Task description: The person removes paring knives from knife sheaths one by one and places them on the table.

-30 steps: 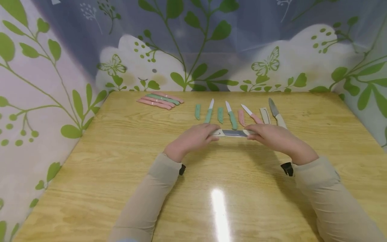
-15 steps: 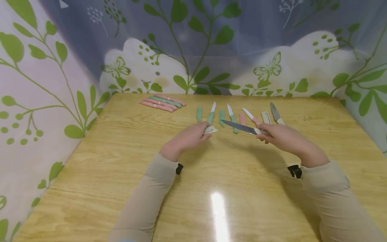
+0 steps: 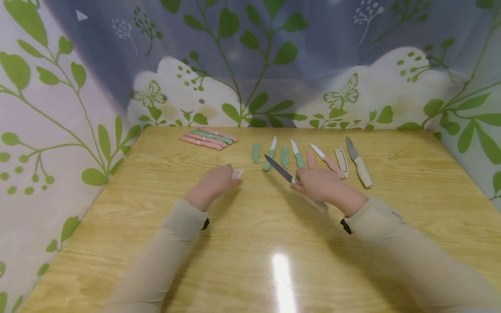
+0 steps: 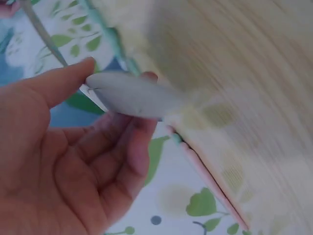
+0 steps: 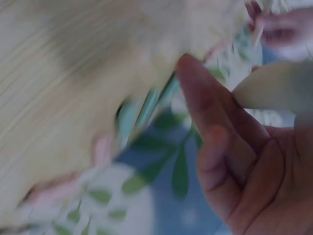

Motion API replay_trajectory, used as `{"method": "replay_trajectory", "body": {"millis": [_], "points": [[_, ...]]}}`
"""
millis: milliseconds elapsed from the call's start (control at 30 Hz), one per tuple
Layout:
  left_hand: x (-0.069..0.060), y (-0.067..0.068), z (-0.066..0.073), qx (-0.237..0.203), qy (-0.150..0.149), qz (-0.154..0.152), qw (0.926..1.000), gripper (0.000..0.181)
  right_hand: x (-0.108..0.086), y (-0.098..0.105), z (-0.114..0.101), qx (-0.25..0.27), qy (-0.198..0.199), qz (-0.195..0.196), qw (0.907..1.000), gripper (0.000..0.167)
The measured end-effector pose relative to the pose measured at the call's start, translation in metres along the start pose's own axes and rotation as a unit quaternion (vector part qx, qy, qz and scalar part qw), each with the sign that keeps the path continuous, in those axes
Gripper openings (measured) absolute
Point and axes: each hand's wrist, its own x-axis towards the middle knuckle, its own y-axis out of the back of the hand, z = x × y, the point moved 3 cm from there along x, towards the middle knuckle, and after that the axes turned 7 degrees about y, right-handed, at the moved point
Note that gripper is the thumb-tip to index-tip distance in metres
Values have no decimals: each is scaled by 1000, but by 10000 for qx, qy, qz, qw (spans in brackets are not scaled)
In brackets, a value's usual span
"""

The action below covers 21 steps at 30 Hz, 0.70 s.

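Note:
In the head view my left hand (image 3: pixel 214 182) pinches a cream knife sheath (image 3: pixel 237 174) between thumb and fingers. The left wrist view shows that sheath (image 4: pixel 132 95) close up, blurred. My right hand (image 3: pixel 322 184) grips a cream-handled knife (image 3: pixel 278 168), its grey blade bare and pointing up and left above the table. Its handle (image 5: pixel 279 88) appears blurred in the right wrist view. Beyond my hands lie a green knife (image 3: pixel 272 153), another green knife (image 3: pixel 296 152), a pink knife (image 3: pixel 330 162) and a cream knife (image 3: pixel 360 165), all unsheathed.
Between the laid-out knives lie a green sheath (image 3: pixel 255 153), a second green sheath (image 3: pixel 284 157), a pink sheath (image 3: pixel 310 159) and a cream sheath (image 3: pixel 342 163). Several pink and green knives (image 3: pixel 207 138) lie bunched at the back left of the wooden table (image 3: pixel 235 261), before a leaf-patterned curtain (image 3: pixel 270 56).
The cream sheath, first around the knife's blade, came off it. My left hand has moved left with the sheath; my right has moved left and nearer with the bare knife.

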Motion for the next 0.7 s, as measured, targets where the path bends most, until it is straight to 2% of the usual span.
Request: {"method": "replay_trajectory", "body": {"millis": [67,100,133,200,367,500,700], "points": [[1,0,-7,300,212,-10,9993,40,18,-7,-15,-33,-27,-210,9998,43],[1,0,-10,420,309,-34,9986,38,27,-7,-22,391,-304,-364,9981,35],[2,1,-12,481,393,-84,9980,36,35,-10,-28,412,-319,-432,9977,35],[5,1,-17,493,551,-178,9971,32,48,-16,-41,494,-409,-605,9961,34],[12,0,-25,428,709,-295,9961,30,75,-24,-66,528,-755,-1085,9898,35],[18,1,-29,654,697,-367,9947,33,91,-28,-77,445,-929,-1161,9879,34],[19,2,-29,887,682,-363,9931,34,106,-34,-85,224,-1002,-994,9897,36]]}}
